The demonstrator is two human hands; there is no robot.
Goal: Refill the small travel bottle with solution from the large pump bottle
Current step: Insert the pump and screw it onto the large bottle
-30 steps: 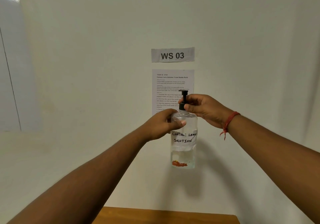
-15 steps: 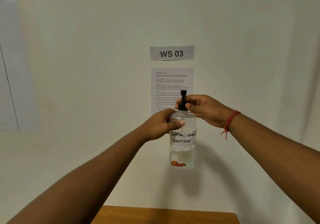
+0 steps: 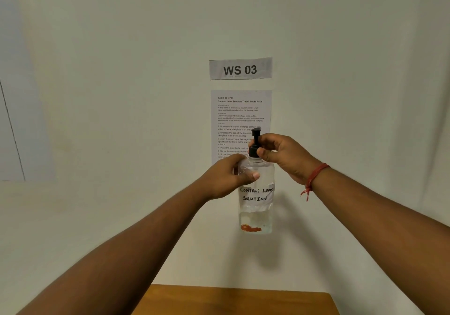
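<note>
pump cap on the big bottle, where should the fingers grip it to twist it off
Grip the black collar of the pump cap at the neck, from the right side, as the right hand does. The collar is round and wider than the thin stem above. The left hand braces the upright large bottle at its shoulder.

The bottle (image 3: 255,193) I hold reads "CONTACT LENS SOLUTION". A wall sign (image 3: 240,68) says "WS 03". The sheet (image 3: 239,120) below reads "TASK ID 3724, Contact Lens Solution Travel Bottle Refill".

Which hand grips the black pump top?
The right hand, with a red thread at its wrist, pinches the pump top; the left hand holds the bottle.
</note>
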